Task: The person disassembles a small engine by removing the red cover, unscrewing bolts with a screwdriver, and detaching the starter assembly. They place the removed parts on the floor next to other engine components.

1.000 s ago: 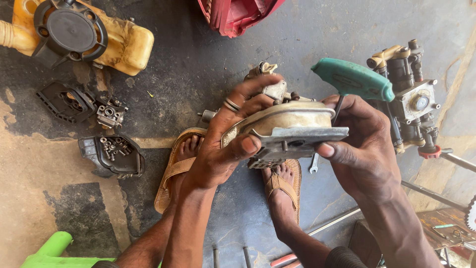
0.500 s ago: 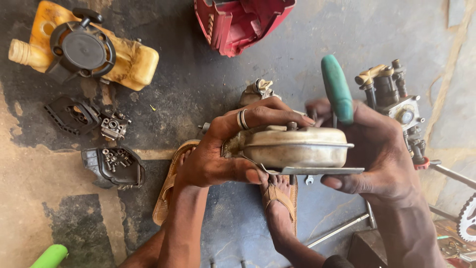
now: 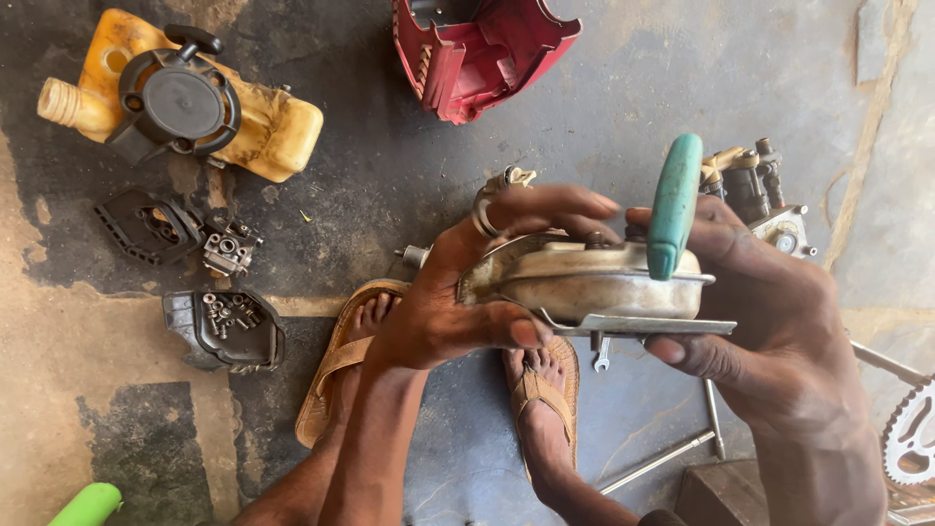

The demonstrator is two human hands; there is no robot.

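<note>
Both hands hold a rounded, dull metal muffler (image 3: 584, 282) with a flat plate along its lower edge. My left hand (image 3: 458, 302), a ring on one finger, grips its left end with the thumb under the plate. My right hand (image 3: 769, 321) supports the right end and also holds a green-handled tool (image 3: 674, 205), whose handle stands upright across the muffler. My two feet in tan sandals (image 3: 343, 360) rest on the floor below.
A yellow fuel tank with a black starter cover (image 3: 185, 97) lies top left, and a red housing (image 3: 477, 49) top centre. Black covers, one holding several screws (image 3: 226, 329), and a small carburettor (image 3: 230, 249) lie left. An engine block (image 3: 755, 200), a spanner (image 3: 602, 356), rods and a sprocket (image 3: 911, 433) lie right.
The muffler has been turned from tilted to level in my hands. The green tool handle has swung from lying behind my right hand to upright across the muffler.
</note>
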